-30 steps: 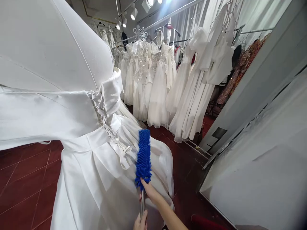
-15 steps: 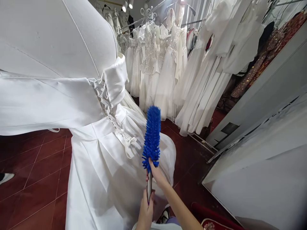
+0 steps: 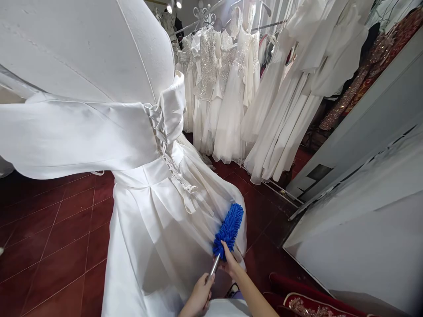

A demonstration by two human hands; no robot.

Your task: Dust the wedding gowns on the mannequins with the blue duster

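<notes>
A white satin gown (image 3: 155,207) with a laced back hangs on a mannequin that fills the left half of the view. I hold a duster with a fluffy blue head (image 3: 228,228) and a metal handle (image 3: 213,267). My left hand (image 3: 198,297) grips the handle's lower end. My right hand (image 3: 233,264) holds the base of the blue head. The duster head lies tilted against the lower right of the gown's skirt.
A rack of white and sequined dresses (image 3: 231,88) stands behind the gown. Red sparkly garments (image 3: 350,88) hang further right. A grey-white panel (image 3: 363,211) leans at the right. A red cushioned edge (image 3: 297,299) is at the bottom. The floor has dark red tiles (image 3: 49,237).
The duster has swung down from upright to a low tilt against the skirt's right side. Both hands dropped lower. The view shifted, so the gown sits further right.
</notes>
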